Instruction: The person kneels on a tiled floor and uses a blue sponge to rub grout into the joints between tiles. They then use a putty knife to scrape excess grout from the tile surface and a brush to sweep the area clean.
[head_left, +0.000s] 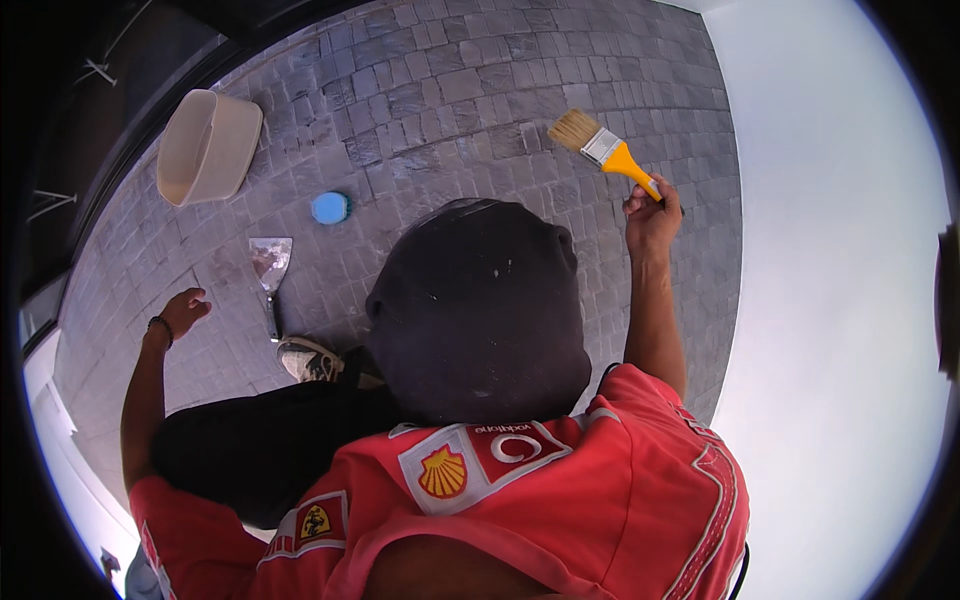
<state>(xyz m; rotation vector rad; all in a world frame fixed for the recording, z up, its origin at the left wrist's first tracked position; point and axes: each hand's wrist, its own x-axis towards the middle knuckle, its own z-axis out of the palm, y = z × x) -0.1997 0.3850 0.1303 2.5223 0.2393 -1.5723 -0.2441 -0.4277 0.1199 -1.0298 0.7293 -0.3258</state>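
My right hand [655,220] grips the end of a paintbrush's yellow handle. The paintbrush [602,147] has pale bristles and a silver metal band, and its bristles point up and left over the stone paving. Out at the left, my left hand [183,313] is empty, its fingers loosely bent and apart, with a dark bead bracelet at the wrist. Nearest to it lies a scraper [271,268] with a wide, stained metal blade and a dark handle. A round blue lid or tub [330,208] sits beyond the scraper.
A beige plastic tub [235,150] lies at the far left, by a dark frame edge [215,65]. Along the right runs a white wall [830,250]. My bent knee in dark trousers [475,310] rises in the middle, and a shoe [308,360] is beside the scraper's handle.
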